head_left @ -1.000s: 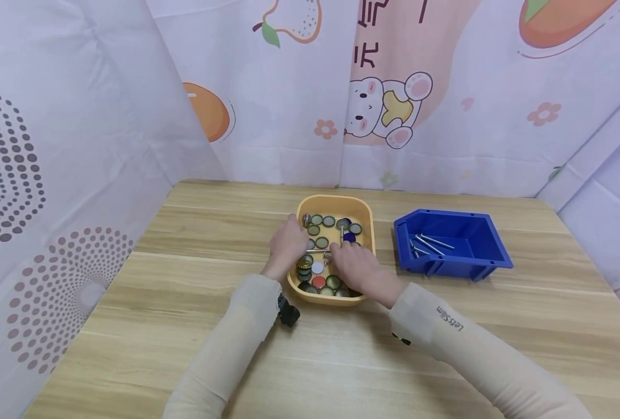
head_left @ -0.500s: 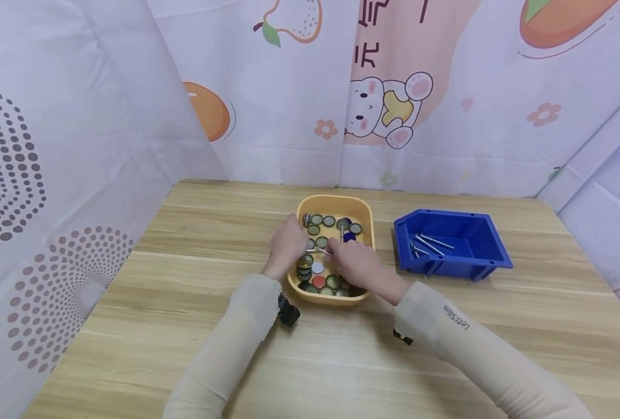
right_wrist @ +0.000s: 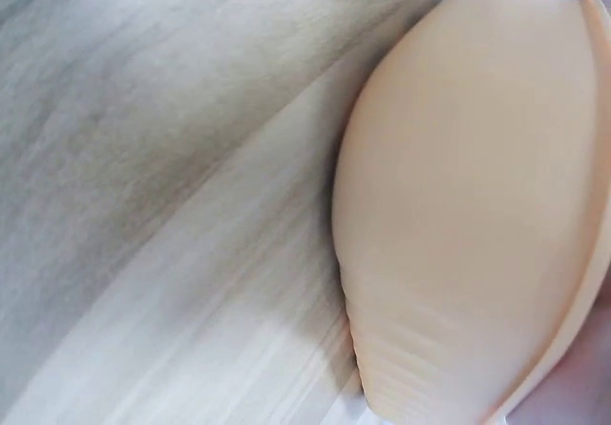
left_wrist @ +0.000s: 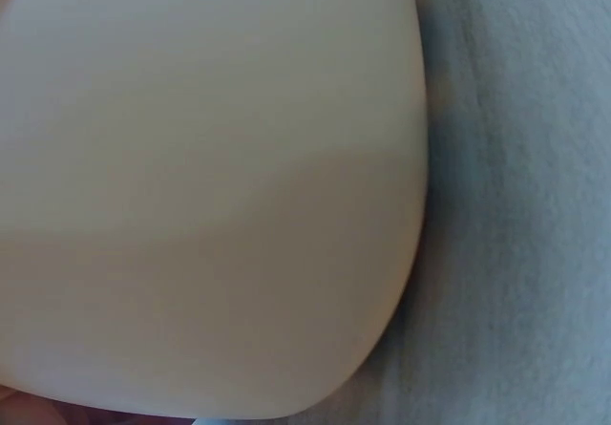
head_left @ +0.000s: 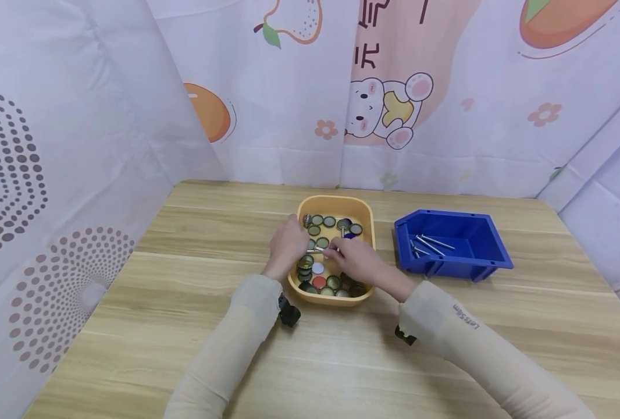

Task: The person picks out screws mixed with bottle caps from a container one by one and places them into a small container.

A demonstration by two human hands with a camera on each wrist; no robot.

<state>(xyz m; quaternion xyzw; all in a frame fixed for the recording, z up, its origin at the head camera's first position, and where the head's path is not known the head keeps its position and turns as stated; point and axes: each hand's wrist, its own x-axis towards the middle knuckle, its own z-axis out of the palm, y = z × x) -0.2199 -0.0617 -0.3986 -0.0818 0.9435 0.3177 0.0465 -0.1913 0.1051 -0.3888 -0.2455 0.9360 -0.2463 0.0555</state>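
Observation:
A yellow-orange plastic tub [head_left: 336, 203] holds bottle caps [head_left: 329, 222] and a few metal screws. My left hand [head_left: 289, 241] grips the tub's left rim; its fingertips are hidden inside. Over the middle of the tub my right hand [head_left: 359, 256] pinches a silver screw [head_left: 319, 249], partly hidden by the fingers. Another screw [head_left: 343, 231] stands against a cap farther back in the tub. In the left wrist view the tub's pale wall [left_wrist: 210, 158] fills most of the picture. The right wrist view has the tub's outer wall [right_wrist: 468, 177] too, with neither hand's fingers clearly shown.
A blue plastic bin [head_left: 472, 247] stands right of the tub, with several long screws [head_left: 434, 243] lying in it. Both rest on a wood-grain table [head_left: 210, 233]. A printed curtain [head_left: 284, 116] hangs behind the table's far edge.
My right hand has shifted slightly, its fingertips closing on a screw in the tub's middle and lifting a little. My left hand stays on the rim.

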